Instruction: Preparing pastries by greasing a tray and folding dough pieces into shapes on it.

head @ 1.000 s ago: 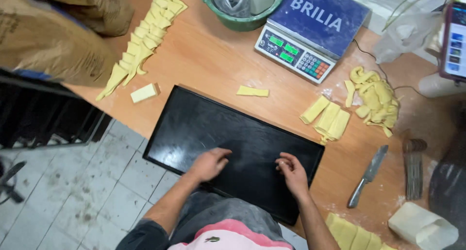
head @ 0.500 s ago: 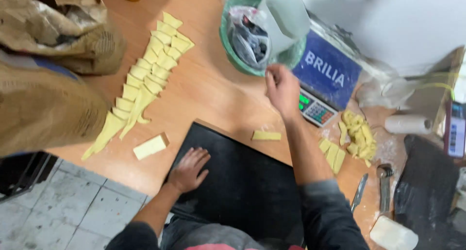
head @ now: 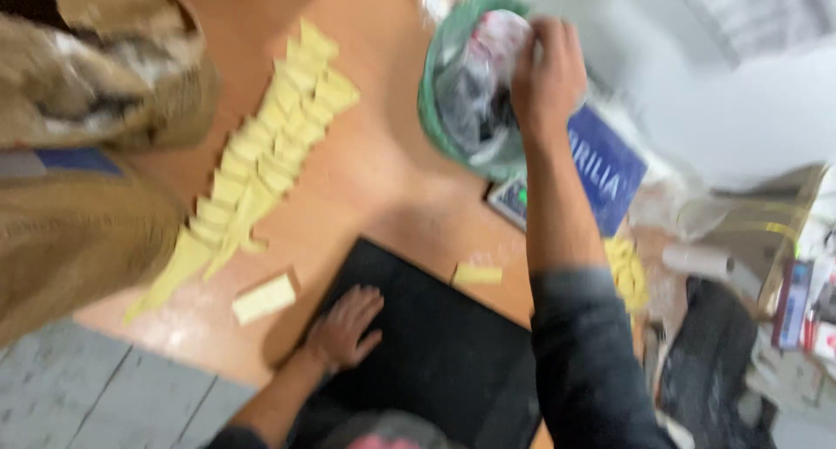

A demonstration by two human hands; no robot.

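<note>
My left hand (head: 347, 325) lies flat, fingers spread, on the near left corner of a black baking tray (head: 435, 353) on the wooden table. My right hand (head: 547, 70) reaches far out into a green bowl (head: 433, 101) stuffed with clear plastic bags (head: 477, 79); its fingers curl over the plastic, though blur hides whether they grip it. A single pale dough strip (head: 477, 274) lies at the tray's far edge. Another dough piece (head: 264, 297) rests left of the tray.
A long row of overlapping dough pieces (head: 261, 162) runs up the table's left side beside brown paper sacks (head: 78, 153). A blue-topped scale (head: 601, 166) sits behind my right arm, more dough (head: 629, 273) beside it. Clutter and a paper roll (head: 697, 259) fill the right.
My right hand has left the tray and stretched forward past the scale into the green bowl. My left hand stays on the tray. The camera has swung left and forward.
</note>
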